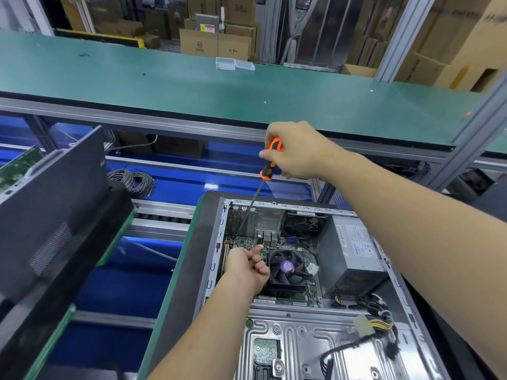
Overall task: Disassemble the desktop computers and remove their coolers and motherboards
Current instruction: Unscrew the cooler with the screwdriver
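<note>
Head camera, looking down over a factory workbench. An open desktop computer case [315, 297] lies on its side on a dark mat, its interior facing up. Inside, the motherboard [247, 241] sits in the far left part of the case, still in place. The cooler [288, 270], a black fan with a purple centre label over metal fins, stands on the board near the middle. A grey power supply [354, 256] sits to the right of it, and a loose bundle of cables [375, 322] spills from it toward the near edge.

The right hand [296, 152] is raised above the case, its fingers wrapped around the orange and black handle of a long screwdriver [263, 182]. The thin shaft slopes down and to the left, and its tip reaches the far left corner of the motherboard, probably at a mounting screw, though the tip is too small to make out.

The left hand [248, 266] rests low inside the case, just beside the cooler's left edge, fingers curled in loosely. Something small and pale shows at its fingertips; whether the hand pinches it cannot be told.

Risks from here, as a judgement: the shaft is long and slanted, so the tip could slip off the screw head and scratch the board. A freed screw could drop among the components. The left hand lies close to the sharp metal fins and the bare case edges.

To the left, another dark computer case [55, 204] stands nearby.
</note>
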Motion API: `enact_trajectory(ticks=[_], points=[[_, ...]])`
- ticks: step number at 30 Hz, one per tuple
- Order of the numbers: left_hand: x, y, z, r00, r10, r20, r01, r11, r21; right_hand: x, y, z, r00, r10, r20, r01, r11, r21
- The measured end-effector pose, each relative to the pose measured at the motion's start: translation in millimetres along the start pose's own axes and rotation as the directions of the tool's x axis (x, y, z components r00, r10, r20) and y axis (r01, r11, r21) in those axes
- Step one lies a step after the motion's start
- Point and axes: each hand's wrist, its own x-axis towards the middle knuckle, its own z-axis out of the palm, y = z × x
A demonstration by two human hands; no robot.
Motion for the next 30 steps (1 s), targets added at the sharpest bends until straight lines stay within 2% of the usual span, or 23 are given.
enact_trajectory(ticks=[8, 12, 14, 17, 18, 20, 22, 24, 26, 27, 30], points=[[-1, 0, 0, 1.000, -0.006, -0.006, 0.006, 1.000, -0.001, 1, 3, 3, 0.999, 0.012, 0.035, -0.012, 1.000, -0.004], [-2, 0, 0, 1.000, -0.003, 0.003, 0.003, 1.000, -0.005, 3, -1, -4, 0.985, -0.039, 0.165, 0.036, 0.999, 0.022], [-2, -1, 0, 1.000, -0.003, 0.005, 0.003, 1.000, -0.008, 7, -7, -7, 0.977, -0.034, 0.209, 0.053, 0.995, -0.088], [-2, -1, 1, 1.000, 0.009, -0.002, -0.009, 1.000, 0.003, 16, -27, -10, 0.979, 0.108, 0.174, -0.035, 0.927, -0.374], [-2, -1, 1, 1.000, 0.011, -0.005, -0.010, 1.000, 0.005, 19, -36, -10, 0.977, 0.061, 0.203, 0.035, 0.898, -0.439], [-2, -1, 1, 1.000, 0.006, -0.006, -0.006, 1.000, 0.001, 26, -55, -11, 0.939, -0.044, 0.341, 0.189, 0.895, -0.405], [-4, -1, 0, 1.000, 0.007, -0.007, -0.007, 1.000, -0.005, 30, -67, -16, 0.890, -0.060, 0.452, 0.227, 0.918, -0.325], [-6, -1, 1, 1.000, 0.011, -0.018, -0.011, 1.000, 0.006, 31, -72, -18, 0.898, 0.052, 0.436, 0.142, 0.905, -0.402], [-7, -2, 1, 1.000, 0.010, -0.016, -0.010, 1.000, -0.004, 34, -71, -17, 0.930, 0.082, 0.359, 0.153, 0.801, -0.578], [-9, -1, 1, 1.000, 0.009, -0.014, -0.009, 1.000, -0.010, 36, -70, -15, 0.935, 0.048, 0.351, 0.170, 0.807, -0.565], [-9, 0, 2, 1.000, 0.005, -0.011, -0.005, 1.000, -0.004, 36, -72, -17, 0.888, -0.017, 0.459, 0.216, 0.898, -0.384]])
